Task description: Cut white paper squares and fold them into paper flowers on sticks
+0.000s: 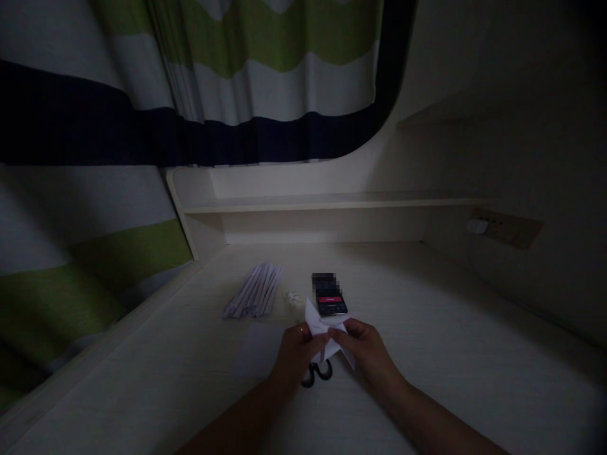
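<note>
A folded piece of white paper (336,344) is held up between both hands, its corners sticking out at the upper left and lower right. My left hand (296,347) pinches its left side, and a ring shows on one finger. On the other side, my right hand (365,344) grips the paper with thumb and fingers. Below the paper, the black handle loops of scissors (308,377) show on the table; their blades are hidden. A flat white sheet (253,351) lies left of my left hand, partly covered by it.
A bundle of rolled paper sticks (256,291) lies at the left, beside a small pale heap (291,296) I cannot make out. Just beyond the hands rests a phone (332,303). A shelf (308,202) spans the back, and a plug (477,226) sits in the right wall's socket.
</note>
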A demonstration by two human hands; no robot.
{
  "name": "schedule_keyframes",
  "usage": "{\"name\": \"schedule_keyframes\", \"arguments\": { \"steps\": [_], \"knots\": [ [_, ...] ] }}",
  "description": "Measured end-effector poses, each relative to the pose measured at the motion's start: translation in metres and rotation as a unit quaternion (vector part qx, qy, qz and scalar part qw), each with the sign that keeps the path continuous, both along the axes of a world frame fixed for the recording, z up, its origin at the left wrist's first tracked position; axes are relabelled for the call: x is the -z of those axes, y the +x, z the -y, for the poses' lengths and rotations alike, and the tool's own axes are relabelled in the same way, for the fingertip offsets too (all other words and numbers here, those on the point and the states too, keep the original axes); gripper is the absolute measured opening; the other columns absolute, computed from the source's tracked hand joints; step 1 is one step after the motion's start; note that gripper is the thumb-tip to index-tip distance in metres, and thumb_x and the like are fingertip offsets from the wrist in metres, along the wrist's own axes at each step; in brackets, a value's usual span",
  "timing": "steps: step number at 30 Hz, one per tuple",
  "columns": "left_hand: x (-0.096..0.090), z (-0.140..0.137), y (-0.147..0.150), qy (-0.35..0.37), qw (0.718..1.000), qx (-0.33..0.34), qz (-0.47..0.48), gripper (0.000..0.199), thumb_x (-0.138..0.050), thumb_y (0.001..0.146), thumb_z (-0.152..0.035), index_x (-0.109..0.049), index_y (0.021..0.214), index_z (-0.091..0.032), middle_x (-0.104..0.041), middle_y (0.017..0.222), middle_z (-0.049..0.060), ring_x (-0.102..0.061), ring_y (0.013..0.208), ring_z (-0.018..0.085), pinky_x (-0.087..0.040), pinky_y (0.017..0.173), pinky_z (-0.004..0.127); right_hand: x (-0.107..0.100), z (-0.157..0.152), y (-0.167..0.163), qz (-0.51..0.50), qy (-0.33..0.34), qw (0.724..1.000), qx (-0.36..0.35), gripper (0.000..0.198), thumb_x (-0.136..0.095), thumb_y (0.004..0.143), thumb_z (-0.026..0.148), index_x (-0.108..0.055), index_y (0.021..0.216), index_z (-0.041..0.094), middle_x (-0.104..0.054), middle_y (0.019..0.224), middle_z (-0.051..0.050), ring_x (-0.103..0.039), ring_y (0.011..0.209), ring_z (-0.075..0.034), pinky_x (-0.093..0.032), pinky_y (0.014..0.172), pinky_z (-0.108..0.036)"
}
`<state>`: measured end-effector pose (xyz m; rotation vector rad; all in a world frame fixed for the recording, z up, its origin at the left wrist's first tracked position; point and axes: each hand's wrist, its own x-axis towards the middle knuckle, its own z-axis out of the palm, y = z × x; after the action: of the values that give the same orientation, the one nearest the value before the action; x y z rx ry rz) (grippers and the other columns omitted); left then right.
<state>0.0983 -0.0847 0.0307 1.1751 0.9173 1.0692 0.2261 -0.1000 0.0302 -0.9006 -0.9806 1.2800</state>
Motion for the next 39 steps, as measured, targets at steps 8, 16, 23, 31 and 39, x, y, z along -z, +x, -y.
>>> {"name": "schedule_keyframes", "arguments": {
  "steps": [8,16,23,31,39],
  "knots": [
    [-0.006,0.0,0.0,-0.015,1.0,0.001,-0.006,0.018,-0.063,0.059,-0.025,-0.068,0.072,-0.012,-0.064,0.062,0.001,-0.055,0.057,0.014,-0.038,0.054,0.021,-0.001,0.001,-0.003,0.004,0.014,0.999,0.038,0.019,-0.071,0.053,0.029,-0.059,0.053,0.015,-0.058,0.051,0.001,-0.052,0.053,-0.014,-0.04,0.057,-0.027],
    [-0.007,0.002,0.0,-0.029,1.0,0.005,-0.008,0.02,-0.063,0.059,-0.024,-0.067,0.074,-0.01,-0.064,0.064,0.004,-0.055,0.059,0.015,-0.04,0.056,0.023,0.0,0.003,-0.008,-0.001,0.016,0.999,0.048,0.02,-0.071,0.054,0.032,-0.062,0.061,0.015,-0.061,0.057,0.0,-0.054,0.057,-0.015,-0.039,0.06,-0.027],
    [-0.009,-0.017,-0.02,-0.033,0.997,-0.064,0.031,0.024,-0.061,0.06,-0.028,-0.064,0.076,-0.01,-0.063,0.062,0.005,-0.056,0.055,0.016,-0.043,0.055,0.027,-0.002,-0.002,0.0,0.139,0.058,0.988,0.021,0.032,-0.045,0.078,0.043,-0.061,0.081,0.015,-0.062,0.077,-0.006,-0.057,0.075,-0.02,-0.042,0.07,-0.032],
    [-0.006,-0.034,-0.037,0.0,0.986,-0.155,0.054,0.019,-0.063,0.057,-0.025,-0.063,0.071,-0.011,-0.063,0.069,0.004,-0.057,0.067,0.018,-0.046,0.06,0.027,0.004,0.014,-0.006,0.587,0.293,0.746,-0.112,0.037,-0.049,0.069,0.01,-0.054,0.106,0.017,-0.058,0.1,-0.008,-0.049,0.096,-0.02,-0.034,0.087,-0.033],
    [-0.003,-0.039,-0.039,-0.013,0.984,-0.17,0.058,0.019,-0.064,0.054,-0.024,-0.062,0.068,-0.012,-0.061,0.066,0.002,-0.057,0.067,0.016,-0.048,0.061,0.027,0.004,0.013,0.001,0.704,0.27,0.649,-0.099,0.035,-0.042,0.069,0.003,-0.056,0.099,0.013,-0.058,0.089,-0.011,-0.052,0.083,-0.022,-0.038,0.077,-0.031]
  ]
}}
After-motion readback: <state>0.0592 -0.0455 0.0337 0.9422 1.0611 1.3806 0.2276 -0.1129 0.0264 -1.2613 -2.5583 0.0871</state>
